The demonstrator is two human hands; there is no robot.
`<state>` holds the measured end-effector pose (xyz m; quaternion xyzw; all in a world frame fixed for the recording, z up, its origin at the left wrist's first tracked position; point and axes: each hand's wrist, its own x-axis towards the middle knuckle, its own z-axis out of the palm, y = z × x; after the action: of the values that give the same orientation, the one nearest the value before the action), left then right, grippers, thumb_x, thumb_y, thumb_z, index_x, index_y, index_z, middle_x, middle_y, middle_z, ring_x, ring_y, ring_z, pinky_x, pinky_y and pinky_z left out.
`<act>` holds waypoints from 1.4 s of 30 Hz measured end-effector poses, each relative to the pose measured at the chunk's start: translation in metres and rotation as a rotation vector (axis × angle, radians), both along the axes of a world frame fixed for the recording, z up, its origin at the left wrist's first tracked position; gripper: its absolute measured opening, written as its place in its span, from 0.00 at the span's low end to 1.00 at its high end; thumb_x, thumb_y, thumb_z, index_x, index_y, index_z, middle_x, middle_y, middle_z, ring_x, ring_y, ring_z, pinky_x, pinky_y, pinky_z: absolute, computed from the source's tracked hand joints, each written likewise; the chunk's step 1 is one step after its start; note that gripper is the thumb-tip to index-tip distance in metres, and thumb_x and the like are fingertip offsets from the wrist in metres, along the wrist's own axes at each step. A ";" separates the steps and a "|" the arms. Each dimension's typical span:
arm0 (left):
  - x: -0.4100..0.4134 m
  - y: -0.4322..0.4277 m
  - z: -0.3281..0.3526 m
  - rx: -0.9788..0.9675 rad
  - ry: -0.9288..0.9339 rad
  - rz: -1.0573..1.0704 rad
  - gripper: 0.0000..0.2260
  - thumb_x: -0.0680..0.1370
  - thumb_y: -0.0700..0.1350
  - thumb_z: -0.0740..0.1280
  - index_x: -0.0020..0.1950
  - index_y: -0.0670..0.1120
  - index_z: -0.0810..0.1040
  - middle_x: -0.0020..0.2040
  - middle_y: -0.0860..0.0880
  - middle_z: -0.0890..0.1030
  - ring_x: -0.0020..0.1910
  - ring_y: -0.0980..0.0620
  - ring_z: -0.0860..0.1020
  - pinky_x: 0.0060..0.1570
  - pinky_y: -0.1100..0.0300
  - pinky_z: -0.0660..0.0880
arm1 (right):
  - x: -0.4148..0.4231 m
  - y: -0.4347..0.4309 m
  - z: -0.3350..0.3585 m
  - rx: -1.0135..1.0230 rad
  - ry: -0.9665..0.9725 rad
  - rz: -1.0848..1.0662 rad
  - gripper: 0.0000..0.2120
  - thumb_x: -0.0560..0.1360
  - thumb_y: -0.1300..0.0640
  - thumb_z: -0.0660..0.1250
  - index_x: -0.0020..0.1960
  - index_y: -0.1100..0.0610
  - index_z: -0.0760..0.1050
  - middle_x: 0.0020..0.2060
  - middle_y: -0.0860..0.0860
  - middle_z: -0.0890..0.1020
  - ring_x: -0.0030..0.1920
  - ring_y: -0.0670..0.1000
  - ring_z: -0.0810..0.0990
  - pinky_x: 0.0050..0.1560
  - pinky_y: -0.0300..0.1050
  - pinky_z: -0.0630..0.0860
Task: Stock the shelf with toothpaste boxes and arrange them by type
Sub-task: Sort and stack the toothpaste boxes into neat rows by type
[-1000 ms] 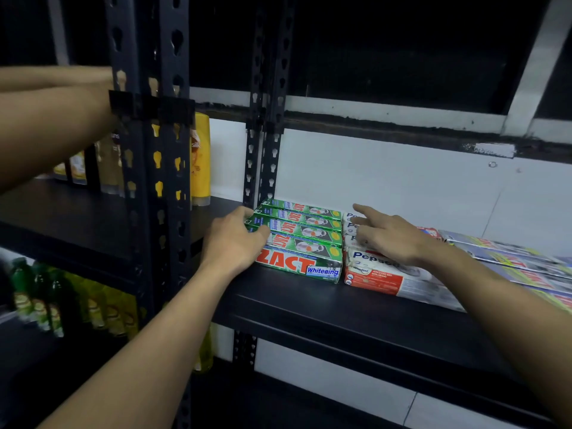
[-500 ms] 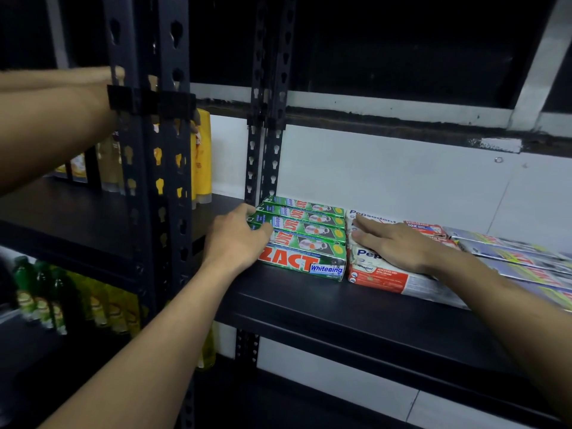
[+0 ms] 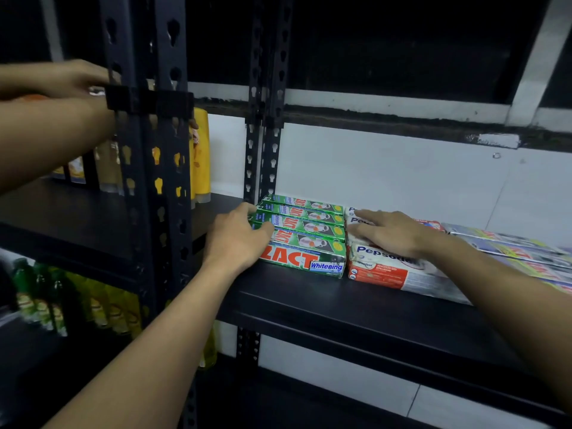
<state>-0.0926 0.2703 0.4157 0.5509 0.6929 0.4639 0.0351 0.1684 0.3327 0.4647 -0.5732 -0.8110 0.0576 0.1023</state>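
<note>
Black metal shelf (image 3: pixel 356 311): green ZACT cardboard boxes (image 3: pixel 309 230) gripped by L hand (image 3: pixel 238 243), white-red Pepsodent boxes (image 3: pixel 387 274) under R hand (image 3: pixel 393 233), silver boxes (image 3: pixel 510 249) right of it.

Pretty dim shot overall: the top of the frame is basically black and the dark shelf (image 3: pixel 356 308) swallows detail. The white wall (image 3: pixel 387 168) behind is the brightest patch. Print on the green toothpaste boxes (image 3: pixel 305 239) mid-shelf reads sharp, but the silvery boxes (image 3: pixel 510 249) toward the shelf's right edge smear. The uprights (image 3: pixel 148 150) bow from the wide lens, and the bottles (image 3: pixel 62 298) lower left are murky.
</note>
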 end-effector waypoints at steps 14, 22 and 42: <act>0.002 -0.002 0.001 -0.048 0.116 0.028 0.18 0.77 0.58 0.65 0.63 0.51 0.79 0.50 0.49 0.84 0.44 0.50 0.82 0.43 0.56 0.81 | -0.010 0.008 -0.002 -0.010 -0.024 -0.028 0.36 0.77 0.30 0.48 0.79 0.49 0.56 0.74 0.55 0.67 0.69 0.58 0.71 0.65 0.49 0.66; 0.005 -0.005 0.002 -0.060 0.175 0.032 0.18 0.78 0.58 0.63 0.64 0.52 0.78 0.52 0.47 0.84 0.49 0.46 0.82 0.48 0.52 0.80 | -0.048 -0.035 -0.008 0.072 -0.091 0.189 0.35 0.76 0.29 0.45 0.79 0.45 0.55 0.77 0.49 0.60 0.77 0.54 0.58 0.74 0.53 0.55; 0.005 -0.002 -0.003 0.067 0.464 -0.078 0.18 0.83 0.51 0.57 0.70 0.51 0.76 0.75 0.51 0.70 0.75 0.51 0.65 0.71 0.53 0.62 | -0.052 -0.070 -0.038 0.254 -0.192 0.131 0.33 0.78 0.31 0.46 0.79 0.44 0.52 0.78 0.44 0.56 0.79 0.52 0.49 0.77 0.60 0.45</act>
<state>-0.0876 0.2686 0.4130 0.6700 0.6448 0.3457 -0.1254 0.1167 0.2623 0.4270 -0.5044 -0.8534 -0.0938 0.0918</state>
